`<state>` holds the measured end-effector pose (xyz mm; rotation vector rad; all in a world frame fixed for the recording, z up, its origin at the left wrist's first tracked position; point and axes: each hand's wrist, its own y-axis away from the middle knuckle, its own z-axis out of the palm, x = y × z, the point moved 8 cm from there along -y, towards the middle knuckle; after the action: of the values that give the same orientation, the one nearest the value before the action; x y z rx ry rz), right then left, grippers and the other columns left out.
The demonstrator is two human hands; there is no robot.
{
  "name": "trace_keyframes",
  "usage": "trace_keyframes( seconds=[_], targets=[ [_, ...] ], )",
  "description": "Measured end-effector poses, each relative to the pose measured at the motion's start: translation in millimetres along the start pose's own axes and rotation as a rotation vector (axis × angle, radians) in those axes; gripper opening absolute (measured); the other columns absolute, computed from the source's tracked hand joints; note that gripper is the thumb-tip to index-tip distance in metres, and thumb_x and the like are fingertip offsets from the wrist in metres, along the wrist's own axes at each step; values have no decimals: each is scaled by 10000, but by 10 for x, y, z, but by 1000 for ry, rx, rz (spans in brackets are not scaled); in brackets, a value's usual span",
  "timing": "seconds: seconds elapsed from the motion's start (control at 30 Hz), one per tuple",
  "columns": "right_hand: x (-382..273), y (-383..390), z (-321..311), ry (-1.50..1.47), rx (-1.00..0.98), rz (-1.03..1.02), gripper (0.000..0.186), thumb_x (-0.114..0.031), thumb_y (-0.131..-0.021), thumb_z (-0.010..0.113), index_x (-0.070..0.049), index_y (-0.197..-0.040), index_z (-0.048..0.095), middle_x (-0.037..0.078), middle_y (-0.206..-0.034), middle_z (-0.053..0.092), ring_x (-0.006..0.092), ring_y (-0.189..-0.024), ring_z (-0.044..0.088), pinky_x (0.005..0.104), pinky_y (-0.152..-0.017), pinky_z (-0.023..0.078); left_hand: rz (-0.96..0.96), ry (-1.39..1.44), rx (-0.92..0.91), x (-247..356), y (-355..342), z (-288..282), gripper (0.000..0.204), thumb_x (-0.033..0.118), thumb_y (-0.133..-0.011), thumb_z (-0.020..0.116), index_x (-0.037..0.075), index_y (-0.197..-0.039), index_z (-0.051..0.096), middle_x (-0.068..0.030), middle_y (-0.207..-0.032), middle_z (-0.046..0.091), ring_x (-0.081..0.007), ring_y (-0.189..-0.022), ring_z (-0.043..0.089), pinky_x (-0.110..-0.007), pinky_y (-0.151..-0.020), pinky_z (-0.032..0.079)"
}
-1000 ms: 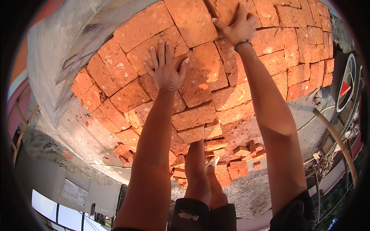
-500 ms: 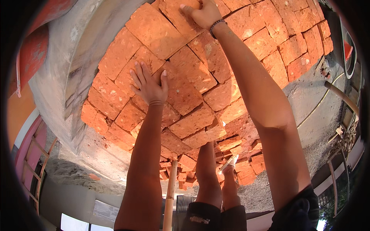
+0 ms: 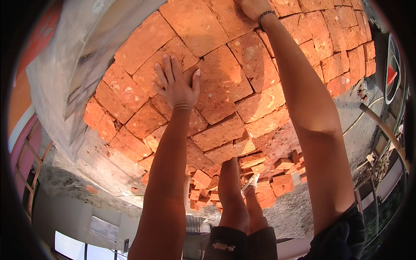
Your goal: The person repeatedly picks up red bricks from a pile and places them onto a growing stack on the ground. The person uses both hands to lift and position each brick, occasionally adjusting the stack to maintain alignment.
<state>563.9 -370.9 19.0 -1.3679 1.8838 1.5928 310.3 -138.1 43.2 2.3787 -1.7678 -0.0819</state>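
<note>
A large stack of orange-red bricks [image 3: 216, 102] fills the middle of the head view. My left hand [image 3: 180, 90] lies on it, fingers spread and thumb apart, holding nothing. At the upper edge, my right hand [image 3: 255, 8], below a dark beaded bracelet [image 3: 266, 15], reaches over the far part of the stack. Its fingers are mostly cut off by the picture's edge, so their grip is hidden. Beneath the left palm, bricks sit tightly side by side. A brick [image 3: 219, 133] lies toward the near edge, next to my leg.
Smaller loose bricks and broken pieces [image 3: 281, 184] lie on the ground near my foot [image 3: 250, 184]. Along the left runs a grey concrete surface [image 3: 56, 82]. A wooden pole [image 3: 385, 130] and a round-rimmed object [image 3: 392, 69] are at the right.
My view has shifted slightly, so the bricks appear a little larger. My right hand has moved up and right, its fingers now largely out of the picture. The left hand stays flat on the bricks.
</note>
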Motion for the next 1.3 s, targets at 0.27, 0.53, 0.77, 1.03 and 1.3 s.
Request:
trace_keyframes(
  seconds=[0.27,0.53,0.77,1.03,1.3],
  targets=[
    [-241,789,61,231,767,-402,574,-316,-871,700,40,-1311,605,257,-1398,587,340,-1310,557,473,-1102,427,-19,88,42,37,-24,-75,881,672,-962,479,121,-1620,278,-46,-1721,171,-340,-1584,110,-697,-1181,103],
    [2225,4408,258,-438,368,-15,341,-150,-894,689,-40,-1213,638,213,-1072,658,410,-1032,627,487,-880,515,245,75,225,-24,-76,-16,935,725,-984,397,12,-1582,304,-210,-1659,259,-403,-1517,256,-631,-1187,219],
    [5399,8446,143,-208,535,1013,415,-286,-904,675,-23,-1224,651,223,-1209,682,387,-1127,651,470,-963,525,217,-592,2,373,-614,-166,727,621,-991,463,-33,-1291,567,-251,-1247,591,-404,-1140,588,-547,-954,497],
    [7019,11484,2096,-951,996,1566,564,-445,-884,735,-32,-1260,663,188,-1113,730,318,-1064,700,408,-934,536,958,60,-265,3509,3033,719,400,386,-1015,622,58,-1244,636,-102,-1167,638,-224,-1012,613,-417,-850,509],
    [7918,13352,1975,-630,1451,1941,942,-617,-774,789,84,-1338,511,284,-1318,604,369,-1211,619,447,-976,527,1874,-344,-1312,3669,9204,2113,399,214,-898,745,46,-1236,616,-204,-1234,626,-387,-1184,595,-453,-1007,482]
  ],
)
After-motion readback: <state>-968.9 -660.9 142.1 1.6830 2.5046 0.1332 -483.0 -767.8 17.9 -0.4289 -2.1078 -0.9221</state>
